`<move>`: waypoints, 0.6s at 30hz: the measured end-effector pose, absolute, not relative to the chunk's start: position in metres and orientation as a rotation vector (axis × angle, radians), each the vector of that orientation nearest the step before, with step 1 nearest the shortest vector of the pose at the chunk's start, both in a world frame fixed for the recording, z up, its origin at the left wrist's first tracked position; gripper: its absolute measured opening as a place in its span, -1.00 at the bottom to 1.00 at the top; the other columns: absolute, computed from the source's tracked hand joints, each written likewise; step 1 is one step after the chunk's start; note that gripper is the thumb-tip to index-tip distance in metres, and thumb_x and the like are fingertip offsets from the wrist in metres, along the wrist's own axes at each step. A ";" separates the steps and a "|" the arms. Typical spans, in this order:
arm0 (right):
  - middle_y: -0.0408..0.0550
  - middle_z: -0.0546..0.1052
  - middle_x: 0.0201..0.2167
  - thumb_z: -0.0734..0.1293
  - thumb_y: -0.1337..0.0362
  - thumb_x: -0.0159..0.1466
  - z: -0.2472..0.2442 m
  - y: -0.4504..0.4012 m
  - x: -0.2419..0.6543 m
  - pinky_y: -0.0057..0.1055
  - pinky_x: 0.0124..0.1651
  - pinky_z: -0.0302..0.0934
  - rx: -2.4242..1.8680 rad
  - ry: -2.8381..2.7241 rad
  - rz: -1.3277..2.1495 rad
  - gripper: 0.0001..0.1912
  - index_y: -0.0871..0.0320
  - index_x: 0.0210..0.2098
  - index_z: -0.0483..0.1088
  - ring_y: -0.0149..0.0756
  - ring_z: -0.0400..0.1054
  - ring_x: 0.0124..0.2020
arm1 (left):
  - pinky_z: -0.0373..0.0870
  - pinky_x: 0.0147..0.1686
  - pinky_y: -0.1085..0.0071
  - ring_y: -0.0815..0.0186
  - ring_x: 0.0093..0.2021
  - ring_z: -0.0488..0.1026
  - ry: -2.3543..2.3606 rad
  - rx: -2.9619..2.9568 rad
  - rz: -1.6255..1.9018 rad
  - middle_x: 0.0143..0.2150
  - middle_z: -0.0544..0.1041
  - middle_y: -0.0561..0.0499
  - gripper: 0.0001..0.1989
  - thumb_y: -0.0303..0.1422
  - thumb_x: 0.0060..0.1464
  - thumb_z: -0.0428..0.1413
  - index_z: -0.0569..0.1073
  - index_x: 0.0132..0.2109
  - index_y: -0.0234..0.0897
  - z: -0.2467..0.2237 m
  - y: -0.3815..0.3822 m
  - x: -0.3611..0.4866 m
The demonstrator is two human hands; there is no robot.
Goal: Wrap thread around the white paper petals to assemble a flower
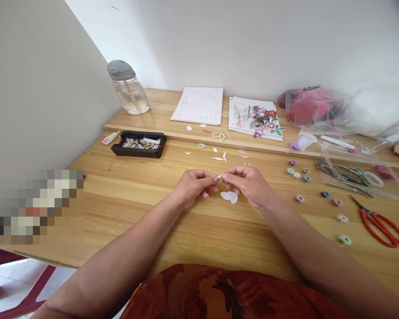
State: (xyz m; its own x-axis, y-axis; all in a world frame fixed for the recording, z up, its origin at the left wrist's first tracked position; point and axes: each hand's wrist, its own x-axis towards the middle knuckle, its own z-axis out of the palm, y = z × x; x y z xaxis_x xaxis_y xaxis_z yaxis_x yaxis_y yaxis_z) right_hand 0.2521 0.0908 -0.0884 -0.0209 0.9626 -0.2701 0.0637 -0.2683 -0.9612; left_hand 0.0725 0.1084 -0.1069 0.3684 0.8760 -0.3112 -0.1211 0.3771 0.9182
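Observation:
In the middle of the table, my left hand (194, 186) and my right hand (248, 182) are close together, thumbs and fingertips pinched. Between them they grip a small white paper cutout (219, 177), mostly covered by the fingers. A thin yellowish thread (212, 191) hangs by the left fingers. Just below the right fingers lie white leaf-shaped cutouts (232, 197). Beyond my hands are more small cutouts, including a branched white piece (224, 157) and a green-edged leaf (201, 145).
Left: a black bead tray (138, 153), a small tube (110, 138) and a water bottle (129, 91). Paper sheets (199, 105) and coloured flower pieces (262, 116) rest on the back ledge. Right: several thread bobbins (299, 199), a plastic case (362, 170) and red-handled scissors (381, 223).

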 end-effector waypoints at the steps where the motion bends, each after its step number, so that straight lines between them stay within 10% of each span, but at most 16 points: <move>1: -0.08 0.50 -0.53 0.53 0.11 -0.04 -0.089 0.091 0.252 -0.54 -0.60 0.05 -1.441 -1.132 1.389 -0.70 0.19 -0.47 0.49 -0.42 0.33 -0.53 | 0.15 -0.64 0.59 0.37 -0.44 0.50 0.960 0.964 0.774 -0.45 0.55 -0.06 -0.72 -0.25 -0.15 0.38 0.54 -0.43 -0.38 -0.108 0.109 0.072; 8: -0.13 0.47 -0.59 0.50 0.17 -0.03 -0.088 0.092 0.253 -0.53 -0.60 0.02 -1.452 -1.123 1.413 -0.77 0.19 -0.49 0.47 -0.45 0.29 -0.57 | 0.21 -0.67 0.60 0.30 -0.37 0.58 0.914 0.835 0.767 -0.29 0.63 -0.22 -0.58 -0.07 -0.01 0.30 0.60 -0.32 -0.44 -0.110 0.112 0.073; 18: -0.16 0.44 -0.61 0.48 0.15 0.01 -0.088 0.090 0.250 -0.51 -0.56 0.05 -1.461 -1.184 1.357 -0.77 0.19 -0.51 0.45 -0.47 0.25 -0.57 | 0.51 -0.41 0.59 0.37 -0.41 0.58 0.793 0.742 0.742 -0.35 0.63 -0.16 -0.78 -0.35 0.02 0.32 0.61 -0.26 -0.47 -0.114 0.110 0.072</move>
